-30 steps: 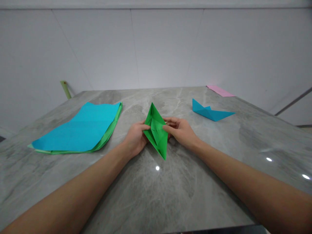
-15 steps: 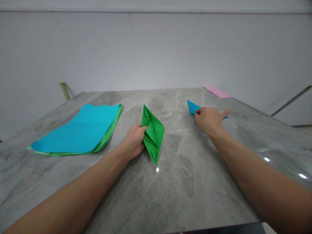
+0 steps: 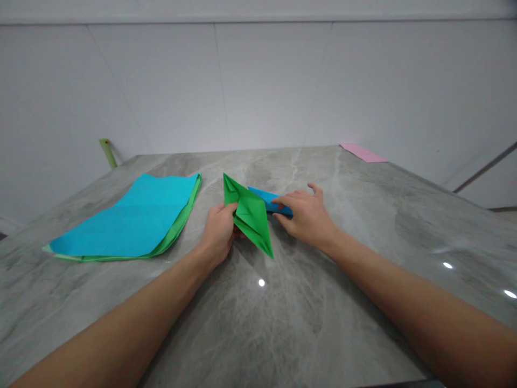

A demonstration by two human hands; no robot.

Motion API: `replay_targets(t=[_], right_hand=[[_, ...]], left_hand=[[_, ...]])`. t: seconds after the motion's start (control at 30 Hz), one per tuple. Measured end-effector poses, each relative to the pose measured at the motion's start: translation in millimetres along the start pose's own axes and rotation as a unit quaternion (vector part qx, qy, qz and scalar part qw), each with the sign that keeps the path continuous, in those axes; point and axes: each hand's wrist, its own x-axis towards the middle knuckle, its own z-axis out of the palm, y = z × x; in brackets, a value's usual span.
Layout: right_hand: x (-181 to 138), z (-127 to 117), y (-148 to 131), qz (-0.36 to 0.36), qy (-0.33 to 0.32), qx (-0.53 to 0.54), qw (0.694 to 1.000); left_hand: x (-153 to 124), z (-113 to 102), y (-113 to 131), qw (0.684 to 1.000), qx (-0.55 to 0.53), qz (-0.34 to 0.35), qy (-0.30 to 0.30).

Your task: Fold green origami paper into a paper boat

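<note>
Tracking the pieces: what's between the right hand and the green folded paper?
In the head view, blue folded paper lies there, touching the right hand.

1. One view: head-worn camera, above the near side of the stone tabletop [image 3: 315,318], facing forward and down.
2. Close range: left hand [image 3: 218,234] and right hand [image 3: 307,221] sit mid-frame, arms entering from lower corners.
3. Table's far edge crosses mid-frame; white wall [image 3: 266,81] fills upper part.

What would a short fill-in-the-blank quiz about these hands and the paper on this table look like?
The left hand holds a folded paper shape coloured ____.
The right hand touches a ____ paper piece.
A pink paper lies at the ____ edge of the marble table.

Missing words: green; blue; far.
</note>
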Motion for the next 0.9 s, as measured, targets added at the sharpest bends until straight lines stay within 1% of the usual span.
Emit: replay_targets(t=[0.1, 0.17, 0.23, 0.3, 0.37, 0.47, 0.53, 0.6, 0.63, 0.7, 0.8, 0.87, 0.9], right_hand=[[-0.7, -4.0, 0.3, -0.042, 0.066, 0.037, 0.996], [-1.1, -7.7, 1.0, -0.086, 0.122, 0.065, 0.987], [-1.3, -11.4, 0.9, -0.129, 0.159, 0.078, 0.976], [-1.0, -13.8, -0.6, -0.165, 0.171, 0.065, 0.969], [0.3, -14.3, -2.8, -0.203, 0.165, 0.032, 0.965], [3.1, -12.8, -4.8, -0.238, 0.17, -0.002, 0.956], [4.5, -12.6, -4.7, -0.234, 0.186, -0.007, 0.954], [4.6, -14.3, -5.1, -0.215, 0.199, -0.018, 0.956], [4.1, -15.6, -6.0, -0.2, 0.195, -0.029, 0.96], [2.7, -18.4, -10.1, -0.169, 0.162, -0.055, 0.971], [1.5, -20.0, -17.3, -0.127, 0.1, -0.092, 0.983], [2.5, -19.1, -17.0, -0.092, 0.106, -0.112, 0.984], [3.5, -18.4, -14.0, -0.069, 0.122, -0.118, 0.983]], left_hand=[[-1.3, 0.2, 3.0, 1.0, -0.016, 0.026, -0.003], [-2.1, 0.9, 4.8, 0.999, -0.03, 0.042, -0.002], [-2.2, 1.9, 5.6, 0.998, -0.035, 0.049, 0.004], [-1.7, 3.0, 5.1, 0.998, -0.031, 0.045, 0.014], [-1.5, 4.1, 4.5, 0.999, -0.031, 0.038, 0.02], [-2.7, 5.2, 5.0, 0.999, -0.036, 0.035, 0.008], [-4.2, 5.4, 6.3, 0.999, -0.035, 0.038, -0.008], [-5.6, 5.4, 7.8, 0.999, -0.032, 0.035, -0.009], [-6.2, 5.5, 8.4, 0.999, -0.032, 0.031, -0.009], [-7.3, 5.8, 9.2, 0.999, -0.039, 0.025, -0.02], [-9.0, 6.3, 9.6, 0.995, -0.063, 0.018, -0.076], [-10.2, 6.2, 9.7, 0.991, -0.075, 0.009, -0.112], [-10.9, 6.0, 9.7, 0.989, -0.078, 0.006, -0.125]])
